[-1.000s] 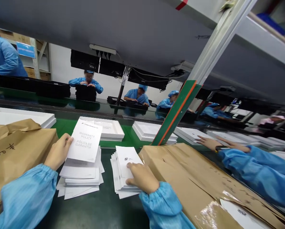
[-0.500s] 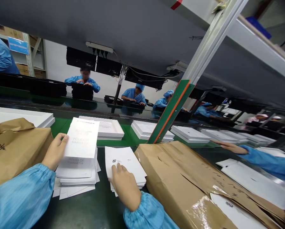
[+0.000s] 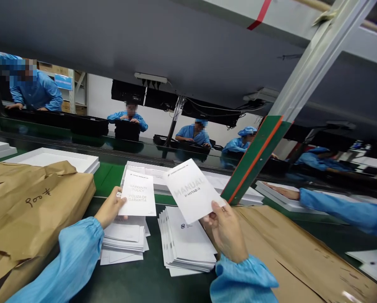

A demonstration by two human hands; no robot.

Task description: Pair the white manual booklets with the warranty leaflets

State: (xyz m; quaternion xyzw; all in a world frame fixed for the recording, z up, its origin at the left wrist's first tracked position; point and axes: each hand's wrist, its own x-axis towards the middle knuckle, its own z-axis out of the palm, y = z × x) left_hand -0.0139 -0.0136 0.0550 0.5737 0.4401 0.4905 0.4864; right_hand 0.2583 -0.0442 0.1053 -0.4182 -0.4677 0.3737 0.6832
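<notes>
Pinched at its left edge, a white warranty leaflet [image 3: 139,194] is in my left hand [image 3: 110,207], above a stack of warranty leaflets [image 3: 124,236]. My right hand [image 3: 228,230] grips the lower right corner of a white manual [image 3: 192,189], tilted and lifted over a stack of manuals [image 3: 188,248]. The word MANUAL shows on its face. Behind the two papers, a white box tray [image 3: 124,170] sits on the green conveyor and is partly hidden by them.
Brown paper packages lie on the left [image 3: 43,210] and right [image 3: 270,244]. A green-based post [image 3: 254,160] slants up at the right. A co-worker's sleeve [image 3: 336,210] reaches over a white box at the right. Several people in blue work across the line.
My right hand has lifted a manual off its stack and turned it face out. The left hand still holds the warranty leaflet. The view has shifted left.
</notes>
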